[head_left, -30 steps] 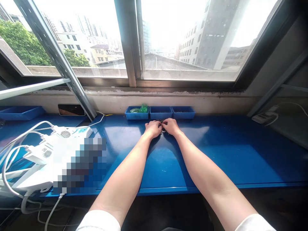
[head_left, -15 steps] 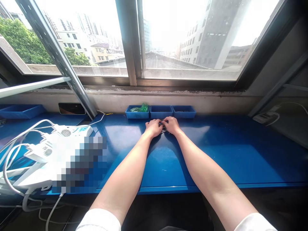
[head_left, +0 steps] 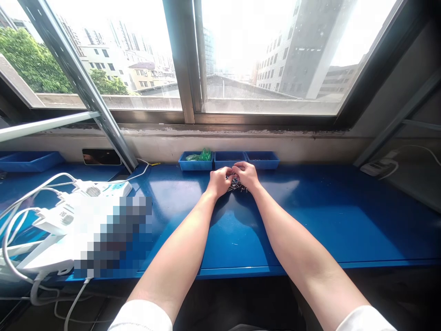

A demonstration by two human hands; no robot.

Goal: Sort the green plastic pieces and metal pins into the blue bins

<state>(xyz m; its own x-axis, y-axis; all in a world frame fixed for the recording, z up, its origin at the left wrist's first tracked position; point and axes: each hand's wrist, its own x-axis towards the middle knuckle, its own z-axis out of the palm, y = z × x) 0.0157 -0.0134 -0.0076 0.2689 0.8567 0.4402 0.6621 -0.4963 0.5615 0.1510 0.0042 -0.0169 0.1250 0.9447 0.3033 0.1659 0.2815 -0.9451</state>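
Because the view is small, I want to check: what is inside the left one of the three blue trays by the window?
The left blue tray holds crumpled green plastic. Whatever may lie under the plastic is covered and cannot be seen.

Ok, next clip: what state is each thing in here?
Left hand, curled, fingertips against the right hand over the pile.
Right hand, curled over the pile.
Pile of small metal parts, loose on the blue bench.
Left blue tray, holding a green plastic bag.
Middle blue tray, contents unclear.
Right blue tray, small dark bits inside.

Bare arms — white cloth sleeves ending near the elbows.
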